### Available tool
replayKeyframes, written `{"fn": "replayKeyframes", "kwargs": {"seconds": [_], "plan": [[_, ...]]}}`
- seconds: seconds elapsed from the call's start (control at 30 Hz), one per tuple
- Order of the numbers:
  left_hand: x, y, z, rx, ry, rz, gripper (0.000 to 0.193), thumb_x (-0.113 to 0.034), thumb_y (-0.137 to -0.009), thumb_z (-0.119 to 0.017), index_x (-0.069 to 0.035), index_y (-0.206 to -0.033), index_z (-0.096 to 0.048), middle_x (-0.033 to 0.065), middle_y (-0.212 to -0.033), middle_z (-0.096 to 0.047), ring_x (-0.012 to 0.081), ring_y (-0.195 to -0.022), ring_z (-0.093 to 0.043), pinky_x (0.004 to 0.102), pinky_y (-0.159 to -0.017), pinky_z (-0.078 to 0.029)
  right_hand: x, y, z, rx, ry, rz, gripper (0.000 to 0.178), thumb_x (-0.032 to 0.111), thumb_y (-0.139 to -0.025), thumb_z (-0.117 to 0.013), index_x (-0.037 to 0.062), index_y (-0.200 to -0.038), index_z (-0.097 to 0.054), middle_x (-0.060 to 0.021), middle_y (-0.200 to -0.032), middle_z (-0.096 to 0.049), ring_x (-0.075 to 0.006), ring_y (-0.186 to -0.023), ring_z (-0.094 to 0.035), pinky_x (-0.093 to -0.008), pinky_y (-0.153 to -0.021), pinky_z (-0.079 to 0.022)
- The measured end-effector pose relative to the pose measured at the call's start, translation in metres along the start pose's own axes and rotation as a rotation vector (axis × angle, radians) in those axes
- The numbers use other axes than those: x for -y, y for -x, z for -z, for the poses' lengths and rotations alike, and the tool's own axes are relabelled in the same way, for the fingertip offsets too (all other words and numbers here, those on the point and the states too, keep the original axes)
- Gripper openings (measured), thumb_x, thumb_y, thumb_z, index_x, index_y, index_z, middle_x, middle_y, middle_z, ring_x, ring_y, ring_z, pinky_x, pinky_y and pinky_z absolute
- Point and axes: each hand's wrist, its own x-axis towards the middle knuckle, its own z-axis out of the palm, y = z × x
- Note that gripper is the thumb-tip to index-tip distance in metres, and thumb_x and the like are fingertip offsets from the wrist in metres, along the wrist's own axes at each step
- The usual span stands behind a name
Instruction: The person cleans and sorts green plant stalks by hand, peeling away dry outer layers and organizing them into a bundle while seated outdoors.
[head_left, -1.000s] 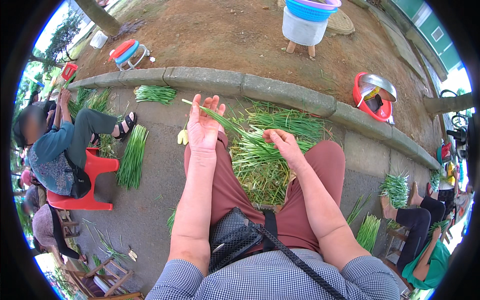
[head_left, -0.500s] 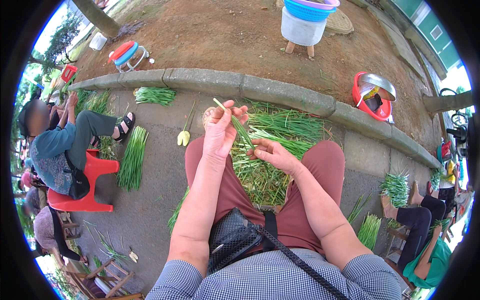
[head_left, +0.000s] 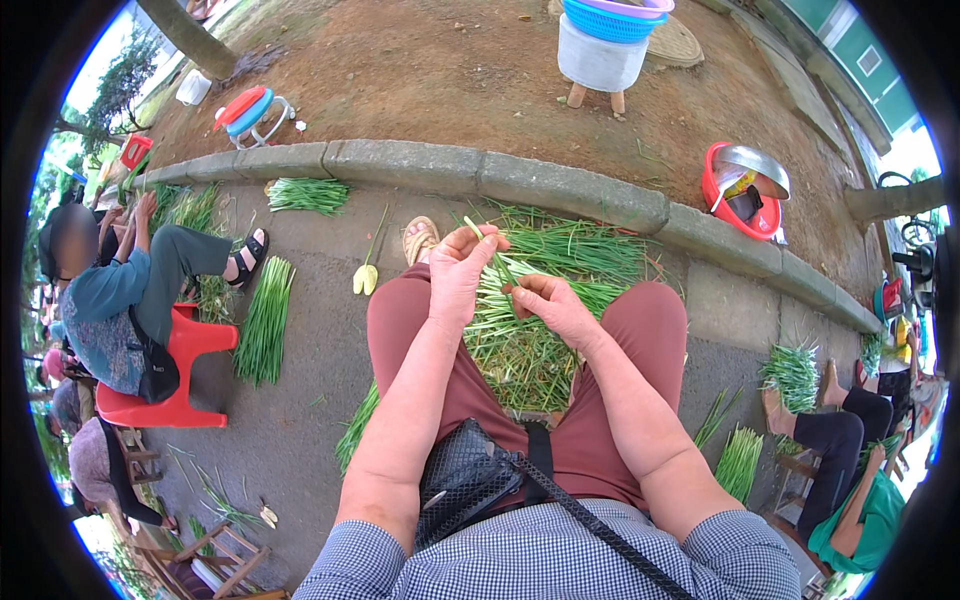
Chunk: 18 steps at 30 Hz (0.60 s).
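Left hand (head_left: 460, 275) and right hand (head_left: 553, 306) pinch a slender green pale-ended stalk (head_left: 501, 269).
Probably light, limp, easily bruised; best gripped near pale end (head_left: 473, 228).

The view comes from my own head, the left of two wide fisheye lenses worn side by side, and faces down and forward over my checked shirt (head_left: 570, 550) at six o'clock to my left hand (head_left: 463, 268) and right hand (head_left: 552, 305), close below at mid-dial. It sweeps wide enough to take in a seated person (head_left: 105, 300) at nine, a green sleeve (head_left: 868, 525) at four and, farther off, a green building (head_left: 880, 65) at two, while the curb (head_left: 410, 163) bows from ten past twelve to three.
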Motion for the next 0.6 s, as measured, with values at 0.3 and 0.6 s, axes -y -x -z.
{"fn": "replayKeyframes", "kwargs": {"seconds": [0.3, 0.6], "plan": [[0.0, 0.011, -0.023, 0.0, -0.545, -0.112, 0.018, -0.015, -0.09, -0.055, 0.002, -0.084, -0.061, 0.0019, -0.072, -0.062, 0.0059, -0.058, -0.051, 0.0212, -0.052, -0.041, -0.003, -0.001, -0.006, -0.152, -0.013, 0.126, 0.019, 0.015, -0.091, -0.055, 0.0005, -0.1, -0.062, 0.0059, -0.065, -0.047, -0.0033, -0.059, -0.04, -0.0204, -0.053, -0.035], [0.004, 0.002, -0.006, -0.034, -0.92, -0.317, 0.031, -0.019, -0.093, -0.047, -0.002, -0.068, -0.05, 0.009, -0.058, -0.053, 0.0164, -0.053, -0.051, 0.0318, -0.053, -0.04, 0.013, 0.008, -0.006, -0.059, -0.094, 0.002, 0.024, 0.022, -0.093, -0.049, 0.0032, -0.1, -0.063, 0.008, -0.058, -0.039, -0.0022, -0.05, -0.03, -0.019, -0.045, -0.024]]}}
